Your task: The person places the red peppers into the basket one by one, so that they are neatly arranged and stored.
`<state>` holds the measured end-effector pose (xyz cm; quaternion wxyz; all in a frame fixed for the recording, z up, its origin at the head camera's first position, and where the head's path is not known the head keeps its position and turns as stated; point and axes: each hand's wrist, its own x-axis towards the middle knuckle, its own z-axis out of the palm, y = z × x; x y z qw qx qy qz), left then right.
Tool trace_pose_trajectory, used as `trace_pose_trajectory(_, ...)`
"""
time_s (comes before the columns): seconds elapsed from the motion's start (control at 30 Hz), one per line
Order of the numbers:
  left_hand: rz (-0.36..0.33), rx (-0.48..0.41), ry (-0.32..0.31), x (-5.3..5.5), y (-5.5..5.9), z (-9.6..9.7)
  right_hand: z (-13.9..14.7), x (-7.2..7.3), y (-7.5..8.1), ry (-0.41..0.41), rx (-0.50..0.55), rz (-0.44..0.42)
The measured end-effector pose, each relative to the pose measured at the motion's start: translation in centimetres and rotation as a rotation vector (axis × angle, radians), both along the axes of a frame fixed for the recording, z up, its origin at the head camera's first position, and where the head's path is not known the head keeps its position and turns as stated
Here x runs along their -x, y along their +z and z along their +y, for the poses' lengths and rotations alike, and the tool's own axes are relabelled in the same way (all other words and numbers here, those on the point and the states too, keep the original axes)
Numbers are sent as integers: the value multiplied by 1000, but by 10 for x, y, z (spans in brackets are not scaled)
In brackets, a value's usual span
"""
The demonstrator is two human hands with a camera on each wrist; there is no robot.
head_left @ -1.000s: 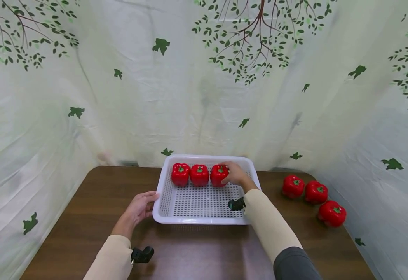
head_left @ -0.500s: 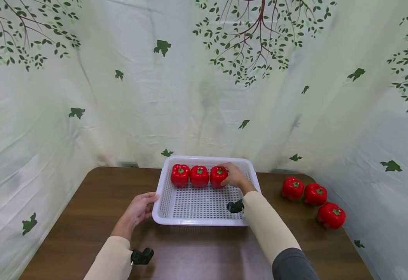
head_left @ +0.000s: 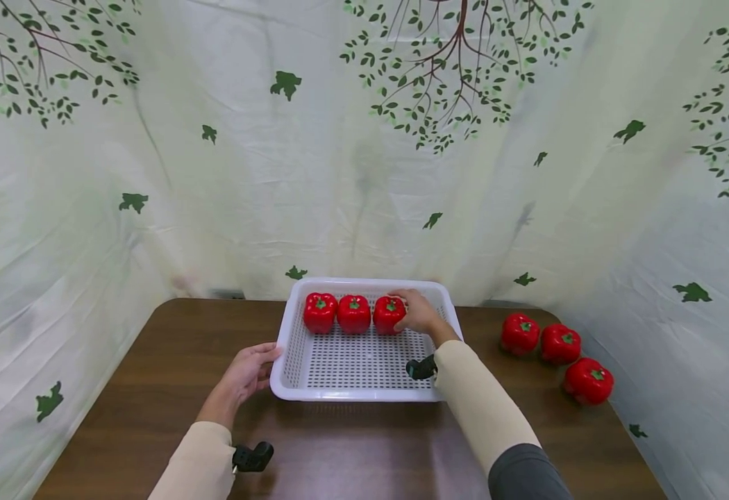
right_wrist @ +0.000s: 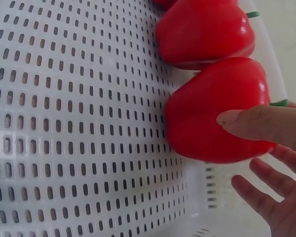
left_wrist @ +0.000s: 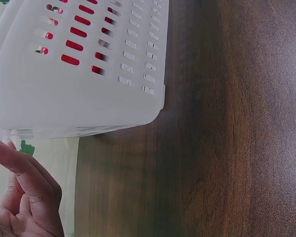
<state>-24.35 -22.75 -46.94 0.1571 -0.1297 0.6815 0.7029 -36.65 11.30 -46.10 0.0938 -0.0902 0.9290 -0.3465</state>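
The right hand (head_left: 423,312) pinches a pepper (head_left: 387,317) between thumb and fingers; the left hand (head_left: 248,373), fingers relaxed, touches the basket (head_left: 364,396) around it. A light pinch should suffice, sparing the middle pepper (head_left: 353,316), left of the right hand, any knock.

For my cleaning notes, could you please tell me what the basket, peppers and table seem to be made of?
Basket: probably molded plastic, white and faintly glossy, with regular slots.
Peppers: smooth, shiny red with bright highlights; perhaps plastic imitations, though real ones cannot be ruled out.
Table: wood or wood-look laminate, brown, with visible grain and soft sheen.
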Motion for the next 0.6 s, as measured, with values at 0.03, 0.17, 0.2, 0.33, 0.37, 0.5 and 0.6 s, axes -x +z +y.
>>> trace_pose_trajectory(0.03,-1,-2,0,0,0,1,2,-1,1,-7,5,-2)
trace_pose_trajectory(0.17,1,-5,-10,2,0,2,10,-6,5,-22,14,-1)
trace_pose_trajectory(0.2,-1,-10,-7,2,0,3,12,-8,7,-26,19,-1)
trace_pose_trajectory(0.33,4,-7,-14,3,0,3,20,-12,14,-12,41,0)
trace_pose_trajectory(0.37,4,-5,-13,3,0,3,22,-14,15,-4,47,3)
trace_pose_trajectory(0.5,5,8,-19,2,0,2,30,-21,22,19,75,2)
trace_pose_trajectory(0.6,5,13,-18,2,0,1,36,-27,26,-1,94,-15)
